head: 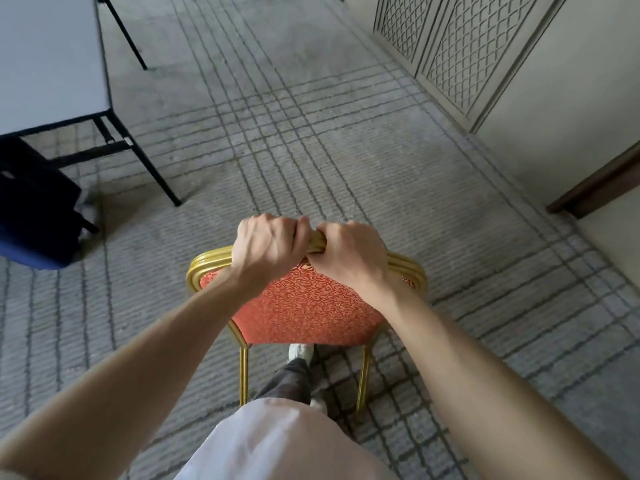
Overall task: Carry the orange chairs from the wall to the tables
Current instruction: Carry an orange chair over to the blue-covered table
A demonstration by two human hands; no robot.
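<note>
An orange chair (304,310) with a patterned backrest and a gold metal frame is right in front of me, its back toward me. My left hand (266,249) and my right hand (349,252) sit side by side on the top rail of the backrest, fingers curled round the gold tube. The seat is hidden behind the backrest; two gold rear legs show below it, near my feet. A grey-topped table (48,60) with black legs stands at the upper left.
A blue chair (34,216) stands beside the table at the left edge. Beige lattice wall panels (460,53) and a dark wooden door frame (595,185) run along the right. Grey striped carpet (294,133) stretches ahead between table and wall.
</note>
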